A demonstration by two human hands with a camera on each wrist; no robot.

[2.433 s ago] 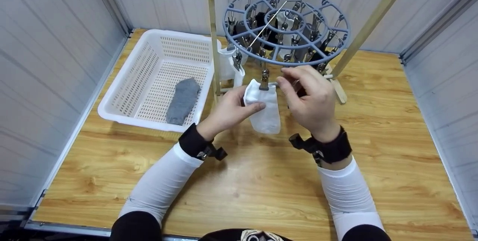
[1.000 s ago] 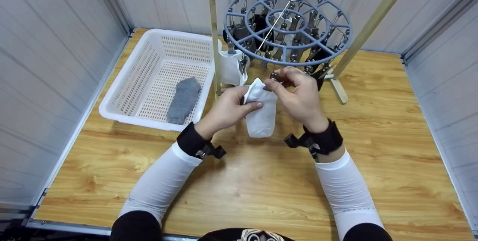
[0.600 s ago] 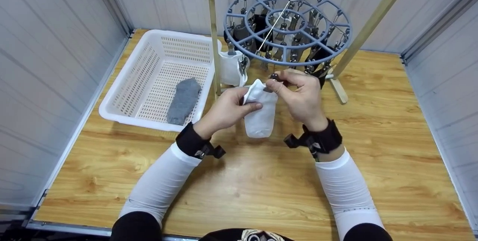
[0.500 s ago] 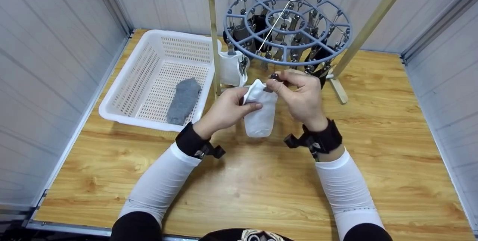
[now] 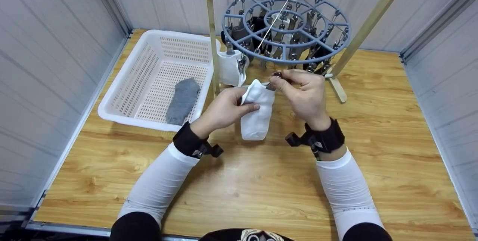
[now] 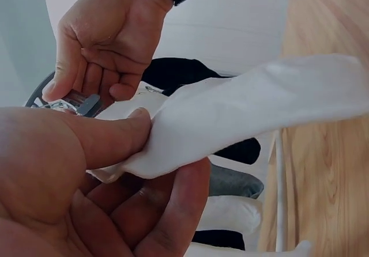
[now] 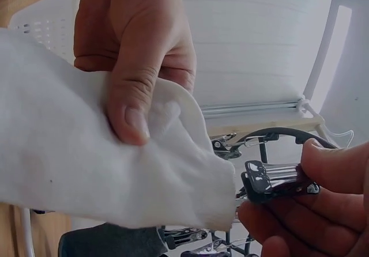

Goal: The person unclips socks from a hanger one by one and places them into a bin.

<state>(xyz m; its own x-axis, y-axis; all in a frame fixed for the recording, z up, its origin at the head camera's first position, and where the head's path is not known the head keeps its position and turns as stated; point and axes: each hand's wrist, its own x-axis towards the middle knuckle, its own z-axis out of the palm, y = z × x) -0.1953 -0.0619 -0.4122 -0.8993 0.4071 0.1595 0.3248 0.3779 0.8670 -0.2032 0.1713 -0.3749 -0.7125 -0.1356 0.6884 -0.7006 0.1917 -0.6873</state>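
A white sock point(image 5: 255, 118) hangs from my left hand point(image 5: 227, 108), its cuff pinched between thumb and fingers. My right hand point(image 5: 308, 93) pinches a metal clip point(image 7: 277, 181) between thumb and fingers. In the right wrist view this clip stands just off the sock's cuff edge, with a small gap between them. From the head camera the clip and the cuff corner overlap. Above both hands is the grey-blue round hanger point(image 5: 285, 60), whose several clips hold dark, grey and white socks.
On the left stands a white perforated basket point(image 5: 123, 119) with one grey sock point(image 5: 183, 101) inside. Wooden posts point(image 5: 368, 32) flank the hanger. A clipped white sock point(image 5: 229, 67) hangs beside the left post. Pale panels enclose the wooden table point(image 5: 239, 196).
Earlier the clip gripped the sock's cuff and my right hand was apart from it. My right hand now pinches the clip, which is off the cuff; the sock has shifted slightly left and down.
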